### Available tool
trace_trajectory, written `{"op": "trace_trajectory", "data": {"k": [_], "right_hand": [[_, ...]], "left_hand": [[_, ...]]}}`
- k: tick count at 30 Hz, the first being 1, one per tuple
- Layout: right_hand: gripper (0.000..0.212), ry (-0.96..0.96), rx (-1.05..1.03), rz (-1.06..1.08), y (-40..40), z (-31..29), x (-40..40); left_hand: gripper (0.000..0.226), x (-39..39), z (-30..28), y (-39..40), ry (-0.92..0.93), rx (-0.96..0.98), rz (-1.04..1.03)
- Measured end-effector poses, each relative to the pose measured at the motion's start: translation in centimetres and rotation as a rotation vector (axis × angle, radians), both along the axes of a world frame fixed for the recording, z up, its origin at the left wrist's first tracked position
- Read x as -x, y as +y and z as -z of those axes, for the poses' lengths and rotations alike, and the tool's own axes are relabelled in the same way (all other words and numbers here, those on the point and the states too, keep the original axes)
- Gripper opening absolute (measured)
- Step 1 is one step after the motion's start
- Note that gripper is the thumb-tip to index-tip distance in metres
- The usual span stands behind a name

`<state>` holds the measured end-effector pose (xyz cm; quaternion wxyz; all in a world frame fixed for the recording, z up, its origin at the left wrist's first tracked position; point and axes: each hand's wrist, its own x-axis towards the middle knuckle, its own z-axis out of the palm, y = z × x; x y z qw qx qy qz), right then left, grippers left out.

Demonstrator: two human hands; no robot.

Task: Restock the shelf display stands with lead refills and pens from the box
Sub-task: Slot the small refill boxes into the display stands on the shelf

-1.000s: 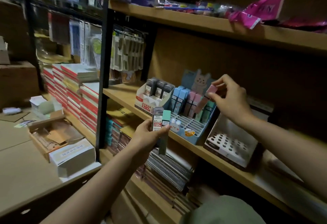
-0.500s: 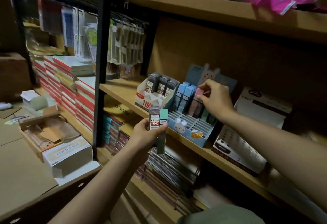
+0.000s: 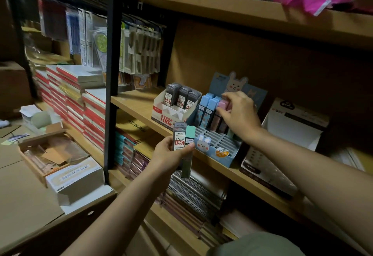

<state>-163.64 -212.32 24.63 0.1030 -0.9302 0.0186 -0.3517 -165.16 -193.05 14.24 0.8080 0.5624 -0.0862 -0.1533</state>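
Pink lead refill case (image 3: 222, 105) is standing in the back row of the blue bunny display stand (image 3: 217, 150), right of the two blue cases (image 3: 210, 106). Right hand (image 3: 240, 114) is on it, fingertips curled around the cap from its 3 o'clock side. Can't tell whether the case is fully bottomed in its slot, since the hand hides the slot.

Step in hand, as I read it: seating a pink refill in the bunny stand.

Left hand (image 3: 171, 153) sits at 7 o'clock from the stand, in front of the shelf edge, gripping two more cases upright side by side: a clear grey 0.7 HB case (image 3: 179, 136) and a mint green case (image 3: 188, 150).

Next move calls for:
- right hand lets go of the pink cap and takes one case from the left hand
- mint one likely belongs in the bunny stand; front slots at its 6 o'clock are open
- grey 0.7 one matches the white stand (image 3: 171, 112) at the bunny stand's 10 o'clock, which has empty front pockets

White pen stand (image 3: 282, 144) at 3 o'clock shows no pens I can see; its top is mostly hidden. Open box (image 3: 50, 152) sits well apart at 9 o'clock, on the low surface.
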Motion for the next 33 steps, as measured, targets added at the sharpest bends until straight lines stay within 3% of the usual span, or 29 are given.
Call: {"op": "trace_trajectory", "data": {"k": [2,4,8,11,15,18,22,26,33], "right_hand": [[0.025,-0.049,-0.062,-0.117,1.0,-0.2,1.5],[0.020,0.057,-0.160,-0.280,2.4,0.2,3.3],[0.045,0.396,-0.293,-0.323,4.3,1.5,5.2],[0.036,0.431,-0.512,-0.338,4.4,1.4,5.7],[0.027,0.361,-0.565,-0.308,2.5,-0.8,6.4],[0.028,0.182,-0.408,-0.194,-0.6,-3.9,6.7],[0.028,-0.009,-0.106,-0.070,-3.8,-5.8,7.0],[0.026,-0.016,-0.001,-0.071,-4.9,-4.1,6.0],[0.025,0.051,-0.001,-0.015,-5.6,-1.6,3.9]], "left_hand": [[0.033,0.2,-0.3,0.1,-0.010,0.001,0.004],[0.034,0.5,-0.6,0.1,-0.021,0.001,0.014],[0.040,1.4,-1.1,0.1,-0.074,-0.017,0.072],[0.041,1.8,-1.3,0.0,-0.100,-0.023,0.095],[0.031,1.9,-1.7,-0.3,-0.073,-0.016,0.070],[0.020,1.7,-1.7,-0.4,-0.024,0.016,0.034],[0.027,1.5,-1.2,-0.5,-0.085,-0.036,0.049],[0.030,1.4,-0.7,-0.9,-0.126,-0.041,0.044],[0.028,0.9,0.0,-0.9,-0.099,-0.049,0.039]]}}
